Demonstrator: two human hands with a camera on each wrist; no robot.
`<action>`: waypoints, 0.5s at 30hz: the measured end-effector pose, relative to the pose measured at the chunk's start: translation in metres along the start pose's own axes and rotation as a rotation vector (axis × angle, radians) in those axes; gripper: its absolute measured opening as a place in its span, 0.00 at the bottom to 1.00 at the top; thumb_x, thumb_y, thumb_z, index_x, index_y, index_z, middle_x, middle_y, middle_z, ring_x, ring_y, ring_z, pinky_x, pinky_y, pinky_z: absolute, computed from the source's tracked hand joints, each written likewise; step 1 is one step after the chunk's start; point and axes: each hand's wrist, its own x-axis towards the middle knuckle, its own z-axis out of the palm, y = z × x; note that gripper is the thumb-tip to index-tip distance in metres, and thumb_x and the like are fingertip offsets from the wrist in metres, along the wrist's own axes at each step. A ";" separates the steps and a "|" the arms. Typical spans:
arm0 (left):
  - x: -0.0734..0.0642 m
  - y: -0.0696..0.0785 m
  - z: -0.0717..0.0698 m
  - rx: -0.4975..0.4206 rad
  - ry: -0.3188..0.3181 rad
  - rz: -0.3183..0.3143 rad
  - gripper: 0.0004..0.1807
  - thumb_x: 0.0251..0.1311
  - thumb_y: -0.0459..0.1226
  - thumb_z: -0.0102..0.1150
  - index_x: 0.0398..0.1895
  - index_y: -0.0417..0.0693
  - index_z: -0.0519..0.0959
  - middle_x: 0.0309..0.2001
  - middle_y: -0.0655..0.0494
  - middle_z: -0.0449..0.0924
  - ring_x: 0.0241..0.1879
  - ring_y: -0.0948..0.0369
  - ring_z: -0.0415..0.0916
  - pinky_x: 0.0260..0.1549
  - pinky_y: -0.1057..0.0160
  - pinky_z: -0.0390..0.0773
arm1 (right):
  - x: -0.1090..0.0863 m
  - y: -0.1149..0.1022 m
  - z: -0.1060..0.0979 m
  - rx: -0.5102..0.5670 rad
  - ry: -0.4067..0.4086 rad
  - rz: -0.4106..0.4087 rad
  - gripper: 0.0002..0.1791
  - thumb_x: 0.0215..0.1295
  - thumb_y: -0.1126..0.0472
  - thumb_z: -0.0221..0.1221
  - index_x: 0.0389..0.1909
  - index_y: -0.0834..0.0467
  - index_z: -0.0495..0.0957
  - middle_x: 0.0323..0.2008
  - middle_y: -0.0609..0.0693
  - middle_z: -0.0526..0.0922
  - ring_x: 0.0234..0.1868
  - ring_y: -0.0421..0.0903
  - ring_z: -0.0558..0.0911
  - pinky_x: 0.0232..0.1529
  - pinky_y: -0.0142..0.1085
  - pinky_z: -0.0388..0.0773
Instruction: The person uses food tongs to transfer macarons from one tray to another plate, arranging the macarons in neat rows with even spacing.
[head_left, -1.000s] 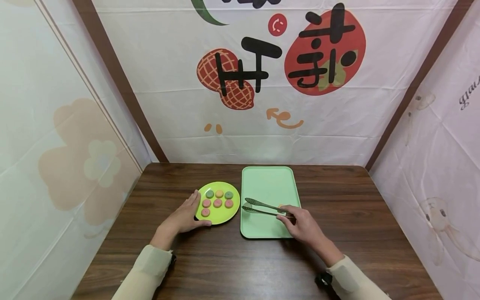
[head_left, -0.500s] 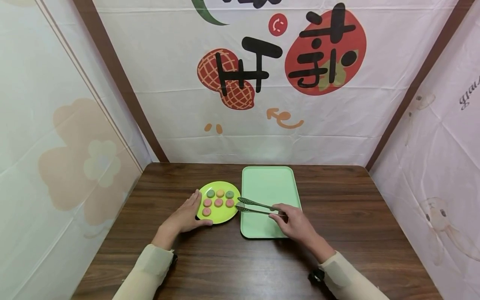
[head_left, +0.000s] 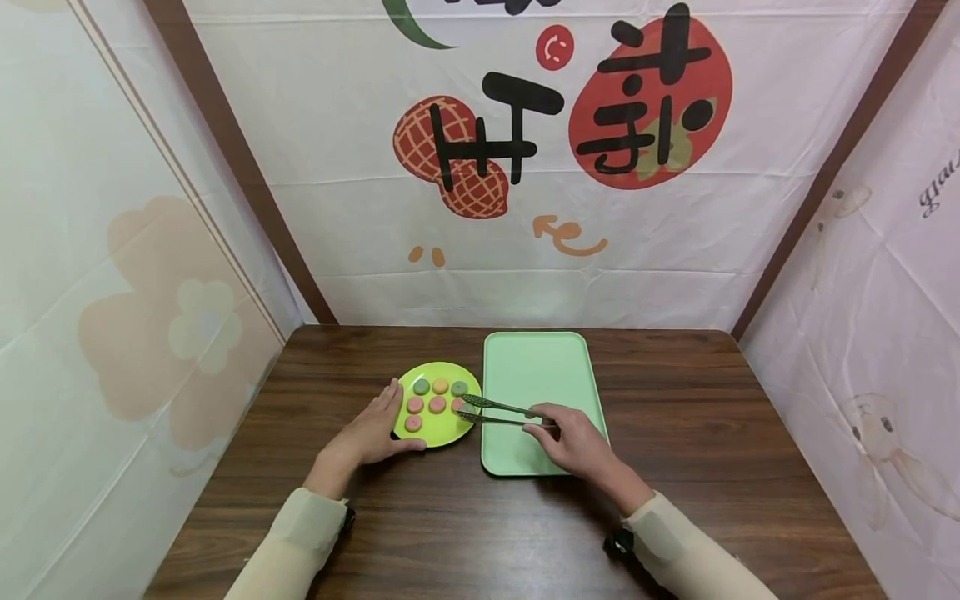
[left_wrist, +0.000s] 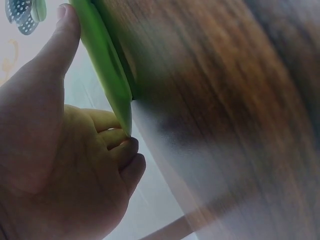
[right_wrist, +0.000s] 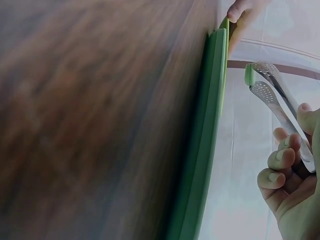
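Several macarons, pink, green and one yellow macaron (head_left: 440, 386), lie on a lime-green plate (head_left: 442, 435). My left hand (head_left: 371, 429) rests against the plate's left rim, fingers extended along it and thumb at the near edge; the left wrist view shows the fingertips right at the rim. With my right hand (head_left: 573, 442) I hold metal tongs (head_left: 501, 406) between thumb and fingers. A green macaron (right_wrist: 249, 74) is pinched between the perforated tips of the tongs, which reach over the plate's right edge and partly hide a pink macaron there.
A light green rectangular tray (head_left: 536, 362) stands just right of the plate, under the tongs and right hand. Both are on a dark wooden table (head_left: 360, 542). A printed cloth (head_left: 360, 225) hangs along the back, with similar cloth at both sides.
My right hand has moved left, carrying the tongs and green macaron from over the tray to the plate's right edge. The left hand has stayed at the plate, which shifted very slightly right.
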 end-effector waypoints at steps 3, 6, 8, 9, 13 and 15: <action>0.001 0.000 0.001 0.002 -0.001 0.000 0.73 0.61 0.70 0.67 0.86 0.30 0.40 0.86 0.32 0.34 0.84 0.35 0.40 0.80 0.36 0.52 | 0.004 0.000 0.003 -0.007 -0.009 -0.013 0.12 0.75 0.58 0.69 0.52 0.60 0.86 0.29 0.40 0.82 0.23 0.30 0.71 0.27 0.30 0.77; 0.001 -0.001 0.001 0.004 0.000 0.002 0.73 0.61 0.70 0.67 0.86 0.30 0.39 0.86 0.33 0.34 0.85 0.36 0.40 0.81 0.37 0.52 | 0.007 -0.001 0.007 -0.002 -0.020 -0.009 0.13 0.76 0.58 0.68 0.53 0.61 0.87 0.32 0.42 0.85 0.25 0.29 0.74 0.29 0.30 0.79; 0.002 -0.002 0.002 0.007 -0.002 -0.003 0.72 0.61 0.70 0.67 0.86 0.31 0.39 0.87 0.34 0.33 0.85 0.38 0.39 0.81 0.38 0.51 | 0.009 -0.001 0.010 0.002 -0.027 -0.007 0.13 0.76 0.57 0.68 0.54 0.61 0.87 0.33 0.43 0.86 0.25 0.30 0.75 0.28 0.30 0.79; 0.002 -0.002 0.002 0.007 0.002 0.004 0.72 0.61 0.70 0.67 0.86 0.30 0.39 0.87 0.33 0.34 0.85 0.37 0.39 0.81 0.38 0.52 | 0.010 -0.001 0.011 0.005 -0.029 -0.007 0.13 0.76 0.57 0.68 0.54 0.61 0.87 0.32 0.43 0.86 0.25 0.29 0.75 0.28 0.30 0.79; 0.002 -0.002 0.001 0.008 0.010 0.018 0.72 0.61 0.69 0.68 0.85 0.29 0.40 0.86 0.31 0.35 0.85 0.36 0.40 0.81 0.37 0.52 | 0.013 -0.003 0.016 0.003 -0.022 -0.029 0.13 0.76 0.57 0.68 0.52 0.62 0.87 0.30 0.41 0.84 0.23 0.30 0.72 0.26 0.29 0.77; 0.001 -0.002 0.001 0.009 0.015 0.028 0.72 0.62 0.68 0.68 0.85 0.27 0.41 0.86 0.30 0.36 0.85 0.36 0.40 0.81 0.37 0.52 | 0.015 -0.004 0.018 -0.009 -0.014 -0.042 0.14 0.75 0.57 0.69 0.52 0.63 0.87 0.29 0.40 0.83 0.23 0.29 0.72 0.25 0.28 0.76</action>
